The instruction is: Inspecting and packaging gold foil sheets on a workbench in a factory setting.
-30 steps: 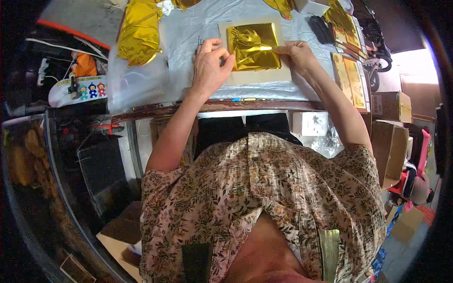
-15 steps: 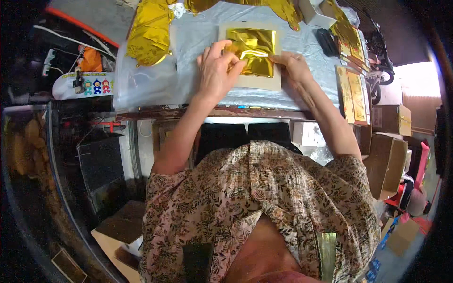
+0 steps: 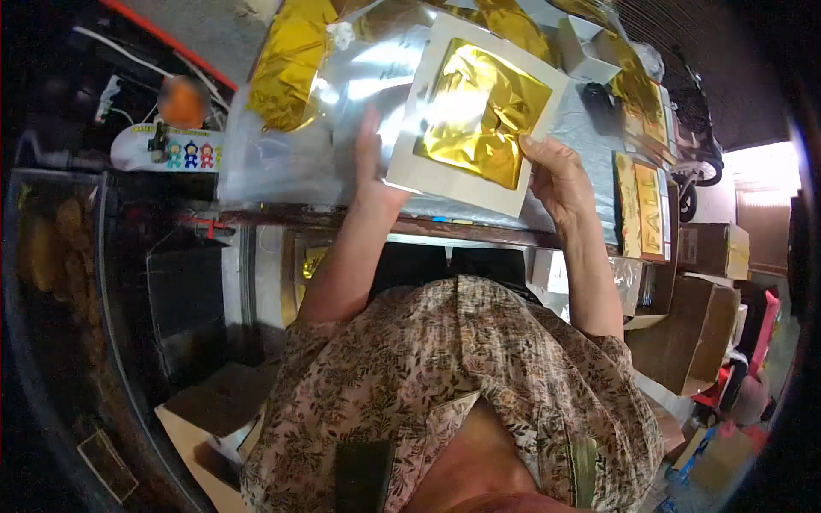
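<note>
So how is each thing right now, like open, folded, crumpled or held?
Pale card: held at a slant, foil on its face
Gold foil square: creased and shiny
Right hand: fingers closed on the card's edge
Left hand: open, blurry; can't tell if it touches the card
Gold foil bundle: crumpled, on the table's left side
White box: open
Cardboard box: open

Your crinkled foil (image 3: pixel 500 98) is gleaming like glossy metal against smooth, matt card (image 3: pixel 462 185); clear plastic film (image 3: pixel 376 85) is glinting, the table cover (image 3: pixel 603 184) is looking wrinkled and your cloth shirt (image 3: pixel 479 342) matt.
</note>
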A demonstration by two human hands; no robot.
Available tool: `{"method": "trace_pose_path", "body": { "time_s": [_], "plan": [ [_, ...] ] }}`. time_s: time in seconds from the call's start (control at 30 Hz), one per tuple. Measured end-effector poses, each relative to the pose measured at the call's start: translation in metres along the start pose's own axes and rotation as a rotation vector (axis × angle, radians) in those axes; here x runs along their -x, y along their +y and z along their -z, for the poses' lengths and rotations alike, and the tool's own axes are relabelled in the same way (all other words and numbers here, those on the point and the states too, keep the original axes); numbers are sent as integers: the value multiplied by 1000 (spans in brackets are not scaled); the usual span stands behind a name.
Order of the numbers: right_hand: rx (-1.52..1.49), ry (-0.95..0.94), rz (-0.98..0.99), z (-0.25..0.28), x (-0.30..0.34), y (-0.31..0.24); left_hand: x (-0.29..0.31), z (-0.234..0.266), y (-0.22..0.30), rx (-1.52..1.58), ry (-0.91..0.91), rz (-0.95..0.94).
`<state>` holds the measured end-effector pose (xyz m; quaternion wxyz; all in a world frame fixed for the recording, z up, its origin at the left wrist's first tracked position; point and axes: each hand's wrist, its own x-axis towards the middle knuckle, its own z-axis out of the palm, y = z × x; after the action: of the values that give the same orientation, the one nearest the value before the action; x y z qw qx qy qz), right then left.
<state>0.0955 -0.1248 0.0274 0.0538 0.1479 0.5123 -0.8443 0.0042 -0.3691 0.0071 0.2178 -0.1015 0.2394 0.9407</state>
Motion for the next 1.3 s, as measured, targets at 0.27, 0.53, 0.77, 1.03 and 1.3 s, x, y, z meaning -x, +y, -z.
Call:
{"method": "trace_pose_path", "body": {
  "time_s": [0.27, 0.53, 0.77, 1.03, 1.3],
  "plan": [
    [-30, -14, -12, -16, 14, 23, 4, -22, -23, -56, -394, 2],
    [-46, 10, 95, -37, 17, 24, -19, 4, -54, -843, -375, -410],
    [29, 31, 151, -37, 11, 32, -11, 2, -63, -572, -394, -340],
    [-45, 107, 161, -61, 9, 29, -10, 7, -64, -209, -450, -195],
    [-93, 78, -59, -44, 1, 42, -16, 16, -61, 154, -495, 20]
  ]
}}
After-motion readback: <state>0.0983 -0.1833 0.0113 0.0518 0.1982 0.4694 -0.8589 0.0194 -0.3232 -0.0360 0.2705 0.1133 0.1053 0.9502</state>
